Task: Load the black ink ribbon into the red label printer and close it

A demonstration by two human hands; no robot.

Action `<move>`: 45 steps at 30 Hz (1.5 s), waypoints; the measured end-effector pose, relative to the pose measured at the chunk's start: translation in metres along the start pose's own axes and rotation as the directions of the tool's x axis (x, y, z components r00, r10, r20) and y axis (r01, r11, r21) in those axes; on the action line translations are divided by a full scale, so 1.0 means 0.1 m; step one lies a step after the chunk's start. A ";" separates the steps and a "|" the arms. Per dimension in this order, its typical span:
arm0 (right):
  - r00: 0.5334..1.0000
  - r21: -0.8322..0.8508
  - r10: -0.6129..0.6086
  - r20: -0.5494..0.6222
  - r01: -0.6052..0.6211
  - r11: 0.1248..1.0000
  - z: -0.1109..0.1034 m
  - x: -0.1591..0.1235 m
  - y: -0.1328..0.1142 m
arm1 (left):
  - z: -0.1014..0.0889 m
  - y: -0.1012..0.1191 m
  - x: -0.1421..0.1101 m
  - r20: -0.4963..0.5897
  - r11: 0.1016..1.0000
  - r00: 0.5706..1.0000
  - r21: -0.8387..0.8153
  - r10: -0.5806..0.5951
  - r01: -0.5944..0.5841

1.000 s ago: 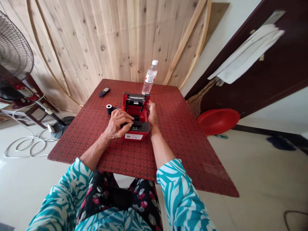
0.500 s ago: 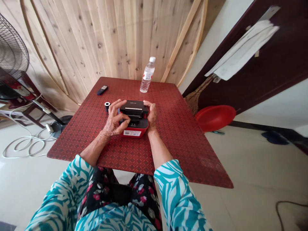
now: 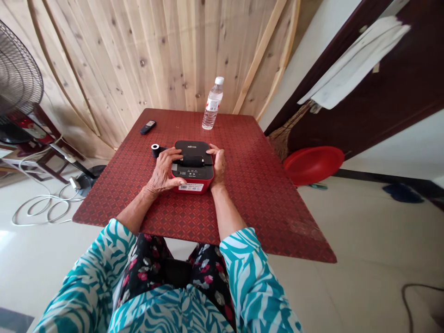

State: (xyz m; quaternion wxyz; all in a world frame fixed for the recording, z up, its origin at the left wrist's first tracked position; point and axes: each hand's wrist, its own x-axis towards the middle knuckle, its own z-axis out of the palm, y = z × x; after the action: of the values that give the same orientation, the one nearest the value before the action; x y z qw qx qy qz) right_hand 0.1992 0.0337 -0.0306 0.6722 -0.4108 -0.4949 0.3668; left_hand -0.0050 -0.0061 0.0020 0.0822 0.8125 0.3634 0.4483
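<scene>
The left hand [image 3: 161, 175] and right hand [image 3: 218, 165] are clasping the red label printer [image 3: 196, 148], fingers gripping its closed lid and side. Uneven pressure could be leaving the lid unlatched, while a careless nudge could send the nearby black roll [image 3: 156, 150] rolling across the desk [image 3: 256, 194].

Label printer [image 3: 192, 162] sits on the table [image 3: 270, 208], roll [image 3: 155, 150] just left of it. Water bottle [image 3: 212, 104] behind it; handheld device [image 3: 148, 126] behind and left.

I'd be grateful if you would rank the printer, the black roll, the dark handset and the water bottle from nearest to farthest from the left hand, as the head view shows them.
From the left hand:
1. Red-and-black printer: under the hand, touching it, mid-table.
2. Black roll: just left of the printer.
3. Dark handset: farther back, table's left side.
4. Water bottle: near the far edge.
</scene>
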 end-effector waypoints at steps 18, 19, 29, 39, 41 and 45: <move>0.997 -0.055 -0.018 -0.080 0.014 0.998 0.06 -0.11 -0.06 | 0.13 -0.13 -0.10 -0.117 0.994 0.989 -0.077 -0.092 0.084; 0.996 -0.049 -0.005 -0.088 0.000 0.999 0.07 -0.15 -0.06 | 0.14 -0.13 -0.12 -0.145 0.991 0.982 -0.081 -0.120 0.109; 0.944 0.093 0.150 -0.293 -0.128 0.987 0.19 -0.33 -0.04 | 0.31 -0.14 -0.19 -0.117 0.917 0.946 -0.306 -0.303 0.256; 0.940 0.081 0.149 -0.308 -0.130 0.988 0.10 -0.23 0.18 | 0.43 -0.11 -0.21 -0.135 0.901 0.935 -0.341 -0.328 0.267; 0.945 0.083 0.144 -0.295 -0.125 0.989 0.09 -0.22 0.19 | 0.43 -0.10 -0.21 -0.137 0.893 0.933 -0.364 -0.333 0.265; 0.943 0.112 0.166 -0.288 -0.139 0.984 0.10 -0.23 0.14 | 0.38 -0.06 -0.20 -0.124 0.862 0.924 -0.421 -0.361 0.281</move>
State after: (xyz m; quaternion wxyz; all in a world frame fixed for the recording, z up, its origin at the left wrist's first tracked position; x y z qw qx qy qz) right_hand 0.1827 0.0205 -0.0502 0.7260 -0.4674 -0.3385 0.3740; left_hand 0.0152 -0.0081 -0.0364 0.2820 0.6578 0.4023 0.5709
